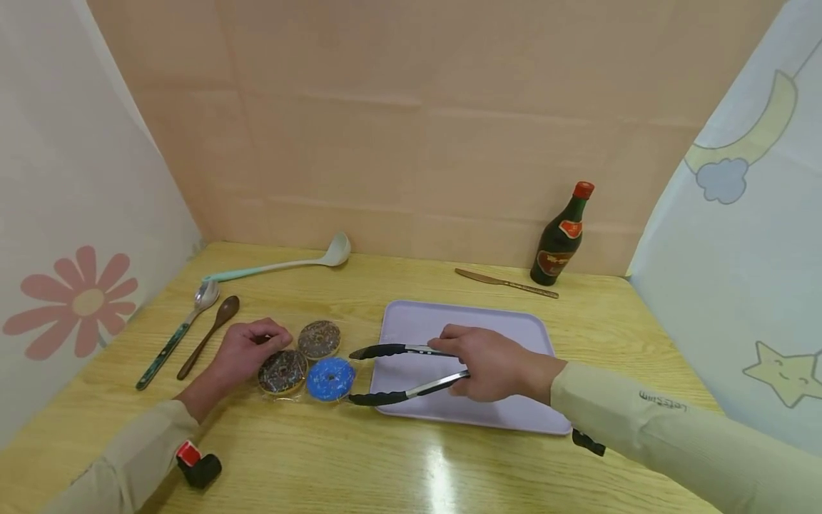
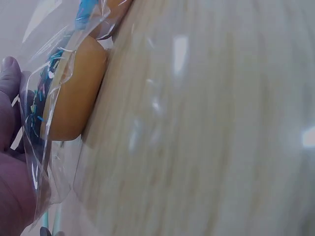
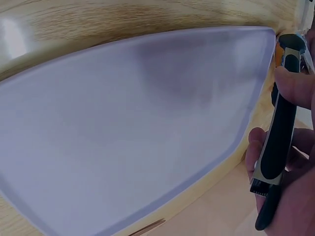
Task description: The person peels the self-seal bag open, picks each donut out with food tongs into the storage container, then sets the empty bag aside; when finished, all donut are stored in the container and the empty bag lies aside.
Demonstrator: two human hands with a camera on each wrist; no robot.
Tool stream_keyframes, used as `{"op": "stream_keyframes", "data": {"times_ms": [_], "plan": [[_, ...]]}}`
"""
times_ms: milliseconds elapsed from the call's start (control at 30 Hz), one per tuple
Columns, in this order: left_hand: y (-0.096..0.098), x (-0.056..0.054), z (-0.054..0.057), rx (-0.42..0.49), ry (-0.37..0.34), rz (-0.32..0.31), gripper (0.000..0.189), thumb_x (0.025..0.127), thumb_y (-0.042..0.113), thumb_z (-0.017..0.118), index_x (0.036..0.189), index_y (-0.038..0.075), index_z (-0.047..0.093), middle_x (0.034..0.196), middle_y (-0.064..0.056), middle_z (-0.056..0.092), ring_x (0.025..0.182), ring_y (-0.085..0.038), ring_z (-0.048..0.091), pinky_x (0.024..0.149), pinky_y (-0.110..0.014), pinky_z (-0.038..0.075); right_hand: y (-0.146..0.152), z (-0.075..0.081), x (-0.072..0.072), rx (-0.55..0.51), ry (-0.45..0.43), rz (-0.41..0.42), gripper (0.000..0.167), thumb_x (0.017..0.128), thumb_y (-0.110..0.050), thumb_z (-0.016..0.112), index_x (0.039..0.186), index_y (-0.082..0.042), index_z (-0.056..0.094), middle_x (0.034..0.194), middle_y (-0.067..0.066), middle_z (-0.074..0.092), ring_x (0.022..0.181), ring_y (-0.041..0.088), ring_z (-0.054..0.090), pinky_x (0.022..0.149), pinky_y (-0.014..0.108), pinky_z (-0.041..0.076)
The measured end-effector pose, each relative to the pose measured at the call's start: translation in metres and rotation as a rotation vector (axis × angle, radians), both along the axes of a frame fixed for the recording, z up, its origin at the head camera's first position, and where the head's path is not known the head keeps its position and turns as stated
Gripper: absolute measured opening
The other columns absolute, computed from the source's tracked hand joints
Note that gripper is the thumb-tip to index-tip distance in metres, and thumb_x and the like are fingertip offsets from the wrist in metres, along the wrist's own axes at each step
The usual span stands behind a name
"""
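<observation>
My right hand (image 1: 491, 360) grips a pair of tongs (image 1: 420, 389) with black-tipped arms spread apart, over the left part of the lilac tray (image 1: 514, 417). The tongs' tips reach to the right side of a blue-iced donut (image 1: 330, 379). Beside it lie a dark chocolate donut (image 1: 282, 373) and a brown sprinkled donut (image 1: 319, 339). Clear plastic wrap (image 2: 61, 182) covers the donuts. At the left edge of the dark donut, my left hand (image 1: 247, 355) pinches the wrap, thumb and forefinger close together; its other fingers are partly hidden.
A wooden spoon (image 1: 208, 335), a metal spoon with a green handle (image 1: 176, 335) and a pale ladle (image 1: 289, 264) lie at the left. Behind the tray are a copper-coloured knife (image 1: 507, 283) and a dark bottle (image 1: 560, 239) with a red cap. Walls of cloth or paper enclose the table.
</observation>
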State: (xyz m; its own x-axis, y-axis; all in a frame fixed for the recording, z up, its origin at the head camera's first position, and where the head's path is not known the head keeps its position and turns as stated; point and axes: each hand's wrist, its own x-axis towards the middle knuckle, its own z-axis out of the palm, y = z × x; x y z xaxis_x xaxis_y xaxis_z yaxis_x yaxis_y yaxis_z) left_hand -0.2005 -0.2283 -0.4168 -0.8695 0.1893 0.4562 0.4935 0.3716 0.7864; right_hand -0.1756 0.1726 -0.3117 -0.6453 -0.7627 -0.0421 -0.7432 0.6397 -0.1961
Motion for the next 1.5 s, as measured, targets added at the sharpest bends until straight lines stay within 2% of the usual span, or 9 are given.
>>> {"op": "stream_keyframes", "data": {"times_ms": [133, 300, 733, 1200, 1333, 1500], "plan": [[0.001, 0.001, -0.001, 0.004, -0.013, 0.007, 0.008, 0.089, 0.001, 0.065, 0.087, 0.001, 0.073, 0.082, -0.006, 0.066, 0.074, -0.011, 0.059, 0.064, -0.022, 0.048, -0.005, -0.003, -0.003, -0.009, 0.003, 0.025, 0.060, 0.075, -0.019, 0.077, 0.130, -0.005, 0.056, 0.109, -0.002, 0.053, 0.069, 0.006, 0.046, 0.070, 0.029, 0.044], [0.000, 0.001, -0.003, 0.000, -0.024, 0.015, 0.009, 0.090, 0.002, 0.064, 0.087, 0.002, 0.073, 0.082, -0.003, 0.066, 0.074, -0.012, 0.060, 0.063, -0.023, 0.048, -0.008, -0.008, -0.005, -0.025, -0.025, 0.037, 0.060, 0.076, -0.017, 0.076, 0.130, -0.003, 0.055, 0.108, 0.001, 0.054, 0.069, 0.007, 0.047, 0.067, 0.028, 0.044], [0.002, 0.002, 0.002, 0.019, -0.006, 0.018, 0.008, 0.087, -0.001, 0.066, 0.087, 0.003, 0.073, 0.082, -0.004, 0.066, 0.075, -0.011, 0.059, 0.064, -0.022, 0.047, 0.000, -0.016, 0.001, -0.058, -0.082, -0.009, 0.060, 0.079, -0.020, 0.075, 0.132, -0.003, 0.053, 0.111, 0.002, 0.053, 0.073, 0.011, 0.050, 0.069, 0.029, 0.044], [-0.002, 0.000, -0.001, 0.012, 0.006, 0.050, 0.006, 0.086, -0.001, 0.068, 0.085, 0.001, 0.073, 0.079, -0.003, 0.066, 0.072, -0.010, 0.058, 0.062, -0.021, 0.047, 0.025, -0.013, 0.011, -0.129, -0.054, -0.059, 0.057, 0.079, -0.019, 0.075, 0.130, -0.004, 0.054, 0.109, 0.001, 0.053, 0.073, 0.007, 0.050, 0.067, 0.028, 0.044], [0.000, 0.006, 0.006, 0.002, 0.012, 0.075, 0.006, 0.085, -0.004, 0.068, 0.085, -0.001, 0.073, 0.078, -0.003, 0.066, 0.071, -0.009, 0.058, 0.061, -0.019, 0.046, 0.035, -0.011, 0.017, -0.146, -0.031, -0.063, 0.056, 0.079, -0.019, 0.075, 0.129, -0.005, 0.054, 0.111, 0.000, 0.052, 0.073, 0.005, 0.051, 0.067, 0.028, 0.045], [0.006, 0.018, 0.024, -0.039, 0.028, 0.118, 0.004, 0.084, -0.006, 0.068, 0.083, -0.005, 0.072, 0.076, -0.010, 0.065, 0.067, -0.010, 0.058, 0.058, -0.018, 0.045, 0.052, -0.013, 0.023, -0.187, 0.006, -0.076, 0.056, 0.079, -0.019, 0.076, 0.128, -0.003, 0.055, 0.114, 0.000, 0.052, 0.072, 0.002, 0.050, 0.065, 0.026, 0.045]]}}
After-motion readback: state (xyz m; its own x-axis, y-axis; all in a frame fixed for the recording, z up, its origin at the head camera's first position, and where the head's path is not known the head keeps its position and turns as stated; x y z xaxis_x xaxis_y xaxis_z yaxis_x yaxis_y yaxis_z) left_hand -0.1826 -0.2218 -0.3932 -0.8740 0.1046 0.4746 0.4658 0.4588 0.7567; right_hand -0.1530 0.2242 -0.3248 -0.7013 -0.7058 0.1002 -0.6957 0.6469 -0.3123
